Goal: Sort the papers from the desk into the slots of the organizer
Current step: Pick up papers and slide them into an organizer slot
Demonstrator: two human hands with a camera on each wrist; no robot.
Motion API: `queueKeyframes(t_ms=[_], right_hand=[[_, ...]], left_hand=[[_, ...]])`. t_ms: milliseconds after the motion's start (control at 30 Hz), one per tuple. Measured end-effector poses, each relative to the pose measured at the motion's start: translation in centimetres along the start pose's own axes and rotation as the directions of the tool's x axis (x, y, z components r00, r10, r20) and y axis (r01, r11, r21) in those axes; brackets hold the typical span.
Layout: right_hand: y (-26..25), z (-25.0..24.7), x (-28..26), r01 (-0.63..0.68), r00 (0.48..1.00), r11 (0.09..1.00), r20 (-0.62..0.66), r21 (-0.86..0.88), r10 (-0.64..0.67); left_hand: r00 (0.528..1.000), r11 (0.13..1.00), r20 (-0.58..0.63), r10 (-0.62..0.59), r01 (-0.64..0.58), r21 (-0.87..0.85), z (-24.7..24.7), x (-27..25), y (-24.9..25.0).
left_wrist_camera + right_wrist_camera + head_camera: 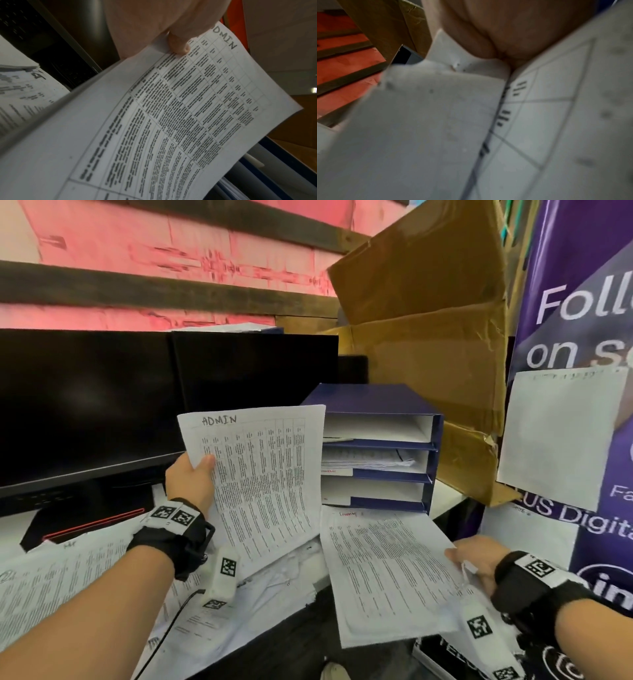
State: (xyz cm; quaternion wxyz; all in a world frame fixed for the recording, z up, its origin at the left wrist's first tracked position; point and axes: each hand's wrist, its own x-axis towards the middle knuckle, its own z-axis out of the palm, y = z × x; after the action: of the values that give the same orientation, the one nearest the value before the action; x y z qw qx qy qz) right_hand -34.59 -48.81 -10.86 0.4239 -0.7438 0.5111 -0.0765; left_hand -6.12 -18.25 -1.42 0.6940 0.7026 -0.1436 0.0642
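Note:
My left hand (191, 477) pinches a printed sheet headed "ADMIN" (260, 474) by its left edge and holds it upright in front of the organizer; the thumb (178, 44) lies on its face, ADMIN sheet (171, 121). My right hand (479, 559) grips a second printed sheet (387, 573) by its right edge, low and nearly flat, below the organizer; this sheet (436, 121) fills the right wrist view. The blue organizer (394, 398) has three slots: the middle one holds several papers (366, 462), the top and bottom look almost bare.
More papers (68, 573) lie spread over the desk at the left and under the ADMIN sheet. Dark monitors (102, 405) stand behind my left hand. An open cardboard box (428, 337) and a purple banner (582, 302) close in the right side.

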Motion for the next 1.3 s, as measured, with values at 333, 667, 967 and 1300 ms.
queueKeyframes(t_ms=[333, 667, 967, 1300], right_hand=[[-6.0, 5.5, 1.3, 0.120, 0.992, 0.992, -0.036, 0.048, -0.119], [-5.9, 6.3, 0.3, 0.119, 0.990, 0.993, 0.084, -0.016, -0.117], [-5.1, 5.7, -0.7, -0.242, 0.953, 0.787, 0.293, 0.568, 0.081], [-7.3, 6.8, -0.2, -0.233, 0.969, 0.502, 0.244, 0.833, 0.044]], left_hand=[[0.999, 0.997, 0.040, 0.000, 0.003, -0.079, -2.1, 0.8, -0.7], [0.996, 0.995, 0.090, -0.028, 0.036, -0.089, -1.5, 0.7, -1.0], [0.989, 0.992, 0.136, -0.060, 0.074, -0.105, 0.2, -0.2, -1.2], [0.989, 0.994, 0.128, -0.075, 0.084, -0.070, 0.2, 0.2, -1.8]])
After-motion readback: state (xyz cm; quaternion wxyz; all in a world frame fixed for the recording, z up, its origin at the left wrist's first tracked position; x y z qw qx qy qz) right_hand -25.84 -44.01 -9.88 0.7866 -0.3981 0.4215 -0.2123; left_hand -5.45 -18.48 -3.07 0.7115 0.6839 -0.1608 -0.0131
